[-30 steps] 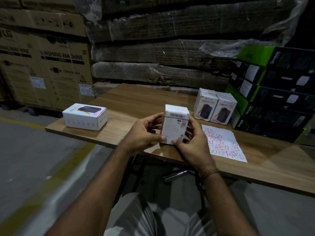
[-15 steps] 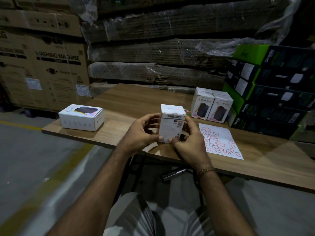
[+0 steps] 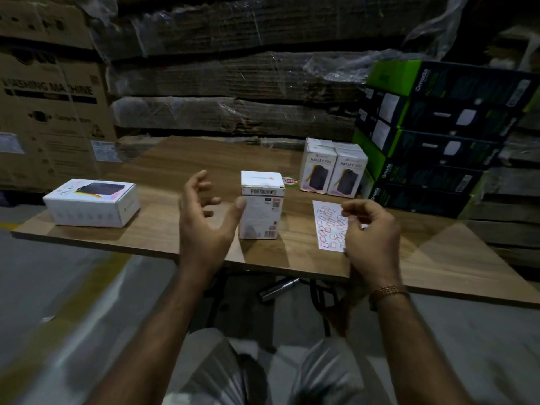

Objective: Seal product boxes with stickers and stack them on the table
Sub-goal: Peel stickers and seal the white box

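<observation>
A white product box [image 3: 261,209] stands upright on the wooden table [image 3: 187,159] near its front edge. My left hand [image 3: 204,220] is just left of the box, fingers spread and relaxed, with the thumb tip against the box's left side. To the right lies a white sticker sheet [image 3: 328,222] with several red-outlined stickers. My right hand [image 3: 369,232] hovers over the sheet's right part, fingers curled and thumb and forefinger pinching at the sheet. Whether a sticker has come off is not visible.
A white box [image 3: 92,201] lies flat at the table's left end. Two upright white boxes [image 3: 333,172] stand at the back right beside a stack of green-and-black cartons [image 3: 432,141]. A round sticker [image 3: 290,181] lies behind the middle box. Wrapped cardboard pallets rise behind.
Both hands have let go of the box, which now stands on the table. My right hand moved right onto the sticker sheet and my left hand opened beside the box.
</observation>
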Tool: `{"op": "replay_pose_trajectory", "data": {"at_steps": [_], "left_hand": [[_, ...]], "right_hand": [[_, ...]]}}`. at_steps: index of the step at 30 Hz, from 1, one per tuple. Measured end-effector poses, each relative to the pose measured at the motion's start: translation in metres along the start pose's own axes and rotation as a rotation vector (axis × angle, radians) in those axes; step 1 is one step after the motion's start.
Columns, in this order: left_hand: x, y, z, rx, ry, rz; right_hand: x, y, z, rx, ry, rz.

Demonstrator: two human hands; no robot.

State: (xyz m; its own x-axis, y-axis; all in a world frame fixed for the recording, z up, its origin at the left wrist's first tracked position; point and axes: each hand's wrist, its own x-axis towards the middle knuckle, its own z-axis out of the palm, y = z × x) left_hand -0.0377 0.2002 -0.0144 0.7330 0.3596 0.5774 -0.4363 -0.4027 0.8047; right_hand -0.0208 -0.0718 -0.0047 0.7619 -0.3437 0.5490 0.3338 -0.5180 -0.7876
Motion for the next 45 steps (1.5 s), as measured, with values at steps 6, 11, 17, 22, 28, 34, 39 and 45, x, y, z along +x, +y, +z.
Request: {"op": "replay_pose_trajectory", "data": {"at_steps": [6,11,17,22,28,34,39,45], "left_hand": [[-0.05,0.058,0.05,0.033,0.13,0.485],[-0.04,0.061,0.104,0.123,-0.397,0.569],[-0.028,0.041,0.149,0.299,-0.678,0.312],[-0.025,0.046,0.161,0.388,-0.761,0.256],[-0.022,0.044,0.165,0.481,-0.823,0.101],[-0.023,0.045,0.159,0.385,-0.784,-0.016],[-0.023,0.047,0.158,0.389,-0.784,-0.005],[-0.022,0.053,0.157,0.491,-0.825,0.166]], "right_hand": [[0.022,0.04,-0.036,-0.255,-0.076,-0.001],[0.024,0.052,-0.04,-0.263,-0.055,0.069],[0.024,0.06,-0.044,-0.236,0.012,0.145],[0.026,0.061,-0.042,-0.354,-0.011,0.128],[0.025,0.061,-0.04,-0.468,-0.12,0.098],[0.023,0.059,-0.04,-0.436,-0.154,0.067],[0.022,0.058,-0.04,-0.431,-0.12,0.047],[0.017,0.053,-0.038,-0.5,-0.118,0.02]]}}
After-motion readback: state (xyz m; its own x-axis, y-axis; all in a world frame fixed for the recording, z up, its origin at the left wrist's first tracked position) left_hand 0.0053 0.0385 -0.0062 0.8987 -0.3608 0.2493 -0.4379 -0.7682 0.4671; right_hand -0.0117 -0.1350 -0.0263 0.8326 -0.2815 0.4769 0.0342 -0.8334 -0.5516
